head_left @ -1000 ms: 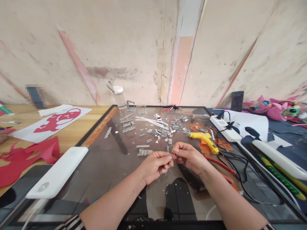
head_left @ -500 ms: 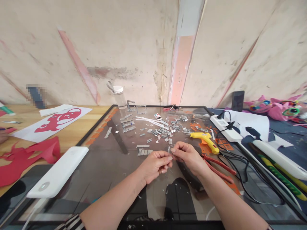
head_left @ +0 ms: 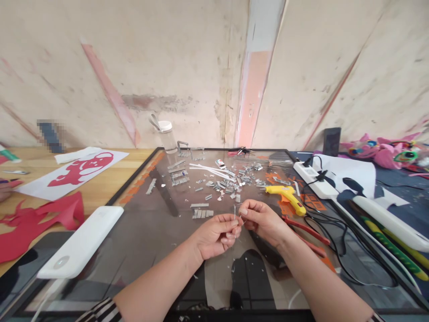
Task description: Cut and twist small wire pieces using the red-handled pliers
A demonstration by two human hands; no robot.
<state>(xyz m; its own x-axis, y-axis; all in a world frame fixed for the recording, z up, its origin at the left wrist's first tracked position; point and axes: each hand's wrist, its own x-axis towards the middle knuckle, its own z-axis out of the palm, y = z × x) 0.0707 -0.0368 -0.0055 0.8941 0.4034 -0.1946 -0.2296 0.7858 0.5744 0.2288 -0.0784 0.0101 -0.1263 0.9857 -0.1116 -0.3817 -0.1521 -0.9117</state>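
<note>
My left hand (head_left: 219,233) is closed in a pinch on thin, pale silvery wire (head_left: 235,210), its prongs sticking up from the fingertips. My right hand (head_left: 262,219) pinches at the same wire from the right, and the two sets of fingertips nearly meet over the dark glass tabletop (head_left: 144,241). How the wire is bent inside the fingers is hidden. Just beyond my left hand lies a small row of grey strips (head_left: 203,214) with a longer grey strip (head_left: 200,205) behind it. Red-handled pliers (head_left: 310,235) lie beside my right wrist.
Grey scraps (head_left: 234,181), white sticks (head_left: 211,170) and a clear bottle (head_left: 167,138) are farther back. A yellow glue gun (head_left: 286,197), black cables and a power strip (head_left: 317,181) stand right. At left are a white power bank (head_left: 83,241), red cut-outs (head_left: 67,214) and another person's hand (head_left: 6,190).
My left fingers have rolled slightly, and the wire prongs now stand more upright above them. My right hand has shifted only a little, still pinching.
</note>
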